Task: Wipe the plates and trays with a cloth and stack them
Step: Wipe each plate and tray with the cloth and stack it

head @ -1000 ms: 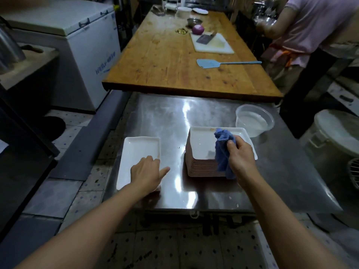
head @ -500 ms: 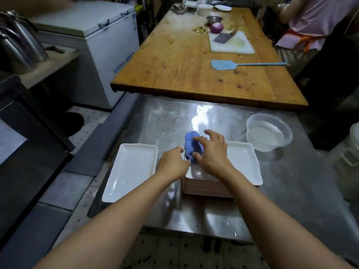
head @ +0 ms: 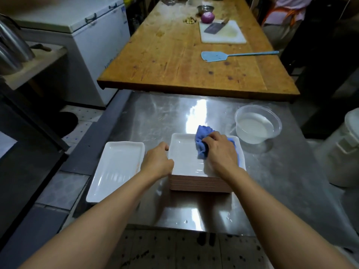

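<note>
Evidently to steady the stack [head: 200, 184], the left hand [head: 158, 162] grips its nine-o'clock edge while the right hand [head: 219, 150] clutches the cloth [head: 202, 141], wiping the top tray [head: 184, 158].

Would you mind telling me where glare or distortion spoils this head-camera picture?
Head view: bright glare streaks the steel table beyond the stacked trays; wide-angle distortion bows the wooden table and stretches both forearms; corners darken; the right hand and blue cloth stay sharp.

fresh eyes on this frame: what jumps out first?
The right hand pressing a blue cloth onto the top white tray of a tall stack at the steel table's centre, the left hand gripping that tray's left edge. One wiped-looking tray lies alone to the left; a clear tub of water sits far right.
</note>
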{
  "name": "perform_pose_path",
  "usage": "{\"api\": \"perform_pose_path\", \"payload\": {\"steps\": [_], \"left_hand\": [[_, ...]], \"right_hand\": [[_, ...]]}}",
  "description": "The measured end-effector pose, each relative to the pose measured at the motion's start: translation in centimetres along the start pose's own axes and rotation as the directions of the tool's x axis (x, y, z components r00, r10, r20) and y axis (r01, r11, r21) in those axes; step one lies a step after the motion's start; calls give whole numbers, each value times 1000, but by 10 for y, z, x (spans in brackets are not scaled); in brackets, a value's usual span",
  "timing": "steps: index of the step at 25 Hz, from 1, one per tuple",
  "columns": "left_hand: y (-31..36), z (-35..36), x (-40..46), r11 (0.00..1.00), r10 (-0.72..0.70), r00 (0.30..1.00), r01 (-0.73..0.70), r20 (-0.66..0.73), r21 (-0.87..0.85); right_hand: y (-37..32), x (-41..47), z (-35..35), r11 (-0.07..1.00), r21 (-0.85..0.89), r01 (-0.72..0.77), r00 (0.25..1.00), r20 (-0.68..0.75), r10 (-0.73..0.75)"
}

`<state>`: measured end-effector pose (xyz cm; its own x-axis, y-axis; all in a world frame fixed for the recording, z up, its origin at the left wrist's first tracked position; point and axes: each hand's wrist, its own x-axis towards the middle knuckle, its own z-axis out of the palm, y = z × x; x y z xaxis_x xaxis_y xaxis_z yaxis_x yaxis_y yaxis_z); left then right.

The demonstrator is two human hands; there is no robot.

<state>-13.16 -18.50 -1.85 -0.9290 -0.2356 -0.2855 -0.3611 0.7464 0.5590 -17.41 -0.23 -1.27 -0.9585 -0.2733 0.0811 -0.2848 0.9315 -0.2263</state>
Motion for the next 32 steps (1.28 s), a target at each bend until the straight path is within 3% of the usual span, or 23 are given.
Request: {"api": "perform_pose_path", "payload": {"steps": [5,10,17,23,28,32], "left_hand": [[3,1,-1,1000,-3,1000,3,0,4],[7,3,-5,1000,-24,999,25,-42,19],[5,-3,-10,973,-58,998,61,18,-224],[-1,-12,-11,907,-33,987,96,156,-411],[-6,-17,-6,889,-13,981,99,193,-446],[-5,-11,-5,925,-49,985,107,164,-365]], "right_hand": [[35,-7,-17,973,-223,-57,998,24,64],[46,-29,-27,975,-221,2,996,92,19],[25,-77,-28,999,12,-32,988,150,30],[-39,-62,-5,968,238,84,971,197,-132],[-59,-37,10,955,271,123,971,166,-172],[-54,-8,15,988,132,84,982,155,-105]]}}
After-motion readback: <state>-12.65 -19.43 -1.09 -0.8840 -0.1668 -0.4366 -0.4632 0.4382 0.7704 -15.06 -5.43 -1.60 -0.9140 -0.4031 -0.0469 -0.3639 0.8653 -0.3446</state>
